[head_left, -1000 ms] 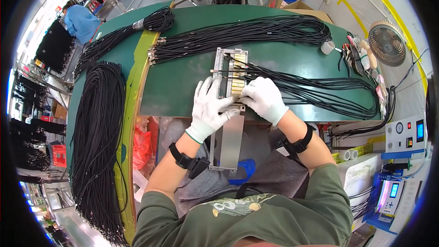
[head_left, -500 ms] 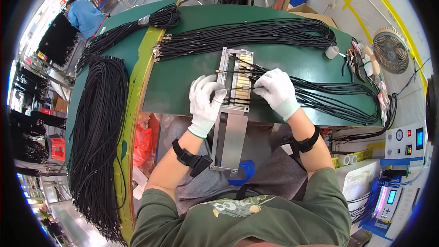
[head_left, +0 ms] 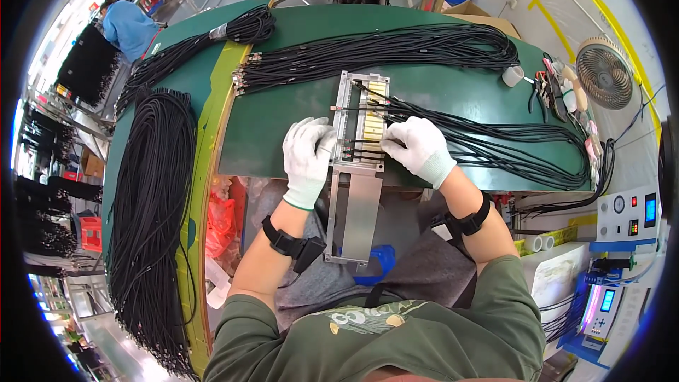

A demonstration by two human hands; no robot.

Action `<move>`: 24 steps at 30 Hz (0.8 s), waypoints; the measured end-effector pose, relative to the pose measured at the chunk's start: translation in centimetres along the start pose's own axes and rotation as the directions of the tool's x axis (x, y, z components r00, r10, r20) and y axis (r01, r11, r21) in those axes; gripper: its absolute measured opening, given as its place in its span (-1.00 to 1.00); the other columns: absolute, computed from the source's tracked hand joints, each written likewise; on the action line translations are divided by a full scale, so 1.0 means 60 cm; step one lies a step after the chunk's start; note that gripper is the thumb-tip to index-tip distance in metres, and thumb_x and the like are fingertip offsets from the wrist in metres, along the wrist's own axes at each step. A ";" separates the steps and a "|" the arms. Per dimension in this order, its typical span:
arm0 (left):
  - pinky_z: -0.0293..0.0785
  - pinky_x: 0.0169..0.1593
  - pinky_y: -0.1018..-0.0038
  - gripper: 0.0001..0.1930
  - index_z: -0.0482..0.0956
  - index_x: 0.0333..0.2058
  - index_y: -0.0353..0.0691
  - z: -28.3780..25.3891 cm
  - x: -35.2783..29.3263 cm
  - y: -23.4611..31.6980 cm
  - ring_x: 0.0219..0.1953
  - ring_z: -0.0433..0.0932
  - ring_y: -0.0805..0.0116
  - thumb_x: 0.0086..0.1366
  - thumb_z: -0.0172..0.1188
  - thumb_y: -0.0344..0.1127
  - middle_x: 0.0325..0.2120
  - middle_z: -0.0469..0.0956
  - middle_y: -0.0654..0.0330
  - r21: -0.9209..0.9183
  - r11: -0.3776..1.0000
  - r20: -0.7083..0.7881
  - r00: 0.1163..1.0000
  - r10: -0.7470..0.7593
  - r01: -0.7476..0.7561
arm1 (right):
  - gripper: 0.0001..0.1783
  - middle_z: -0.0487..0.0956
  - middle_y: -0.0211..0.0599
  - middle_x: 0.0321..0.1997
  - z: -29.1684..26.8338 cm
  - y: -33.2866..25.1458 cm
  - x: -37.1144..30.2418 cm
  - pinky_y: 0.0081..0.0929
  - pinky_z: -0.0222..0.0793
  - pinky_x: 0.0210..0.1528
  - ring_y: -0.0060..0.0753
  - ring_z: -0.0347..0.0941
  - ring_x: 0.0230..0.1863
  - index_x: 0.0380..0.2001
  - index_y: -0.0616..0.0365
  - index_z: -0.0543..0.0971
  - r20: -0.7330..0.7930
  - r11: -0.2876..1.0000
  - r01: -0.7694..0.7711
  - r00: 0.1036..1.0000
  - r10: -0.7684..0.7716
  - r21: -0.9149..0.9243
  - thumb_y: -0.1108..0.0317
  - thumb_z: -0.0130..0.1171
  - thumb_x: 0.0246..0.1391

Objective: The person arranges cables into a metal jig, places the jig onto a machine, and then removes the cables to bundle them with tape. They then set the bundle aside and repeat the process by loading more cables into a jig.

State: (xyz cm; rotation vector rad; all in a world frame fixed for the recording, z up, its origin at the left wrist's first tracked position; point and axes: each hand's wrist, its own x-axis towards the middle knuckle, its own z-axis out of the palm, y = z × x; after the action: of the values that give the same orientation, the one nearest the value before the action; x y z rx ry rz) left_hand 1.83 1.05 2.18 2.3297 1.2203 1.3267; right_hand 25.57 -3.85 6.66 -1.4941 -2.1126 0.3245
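A metal fixture (head_left: pixel 341 127) with yellow slotted blocks (head_left: pixel 374 124) lies at the front of the green table. Several thin black cables (head_left: pixel 488 143) cross its slots and run off to the right in a looped bundle. At the fixture's right edge, my white-gloved right hand (head_left: pixel 423 152) has its fingers closed around a black cable by the lower slots. My left hand (head_left: pixel 305 159), also gloved in white, is beside the left edge with fingers bent and thumb close to them. Whatever its fingertips hold is hidden. A metal plate (head_left: pixel 362 216) extends from the fixture toward my lap.
A long cable bundle (head_left: pixel 382 49) lies behind the fixture. Another big bundle (head_left: pixel 152 205) hangs over the left side. Pliers (head_left: pixel 543 92), a white cup (head_left: pixel 513 76) and a fan (head_left: pixel 603 73) are at the right. A person in blue (head_left: pixel 129 28) is far left.
My left hand has shifted slightly left, away from the fixture. My right hand has moved a little left and down, its fingertips now at the fixture's lower right edge.
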 end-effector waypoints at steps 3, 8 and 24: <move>0.37 0.17 0.15 -0.82 0.67 -0.28 -0.24 0.002 -0.003 -0.008 0.00 0.55 0.03 0.25 0.25 -0.26 -0.17 0.66 0.10 -0.034 0.995 0.051 0.994 -0.097 0.099 | -0.85 0.62 -0.30 -0.49 -0.001 0.003 0.000 -0.22 0.41 -0.21 -0.15 0.51 -0.34 -0.44 0.02 0.67 0.052 0.990 -0.118 0.991 0.122 -0.077 0.21 0.28 0.01; 0.37 0.19 0.17 -0.78 0.69 -0.21 -0.21 0.004 -0.007 -0.007 0.03 0.54 -0.03 0.27 0.23 -0.23 -0.14 0.65 0.04 -0.016 0.996 0.076 0.994 -0.081 0.083 | -0.83 0.61 -0.30 -0.49 0.010 0.013 -0.005 -0.19 0.41 -0.21 -0.13 0.52 -0.32 -0.41 0.00 0.67 0.032 0.989 -0.064 0.997 0.069 -0.130 0.18 0.25 0.04; 0.01 0.37 -0.08 -0.71 0.76 -0.19 0.23 0.024 0.006 0.039 0.27 0.26 -0.16 0.13 0.29 0.06 0.18 0.42 -0.09 0.176 0.956 0.312 0.935 0.170 -0.233 | -0.85 0.56 -0.38 -0.38 0.003 0.062 0.021 -0.23 0.36 -0.12 -0.15 0.46 -0.17 -0.42 -0.05 0.63 -0.079 0.893 -0.151 0.988 0.129 -0.423 0.16 0.30 -0.02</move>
State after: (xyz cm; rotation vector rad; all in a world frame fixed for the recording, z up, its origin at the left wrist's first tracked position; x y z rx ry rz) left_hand 4.34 0.12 2.81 2.7448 1.0964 0.8897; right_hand 28.13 -1.33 5.10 -1.8853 -2.1318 -0.1416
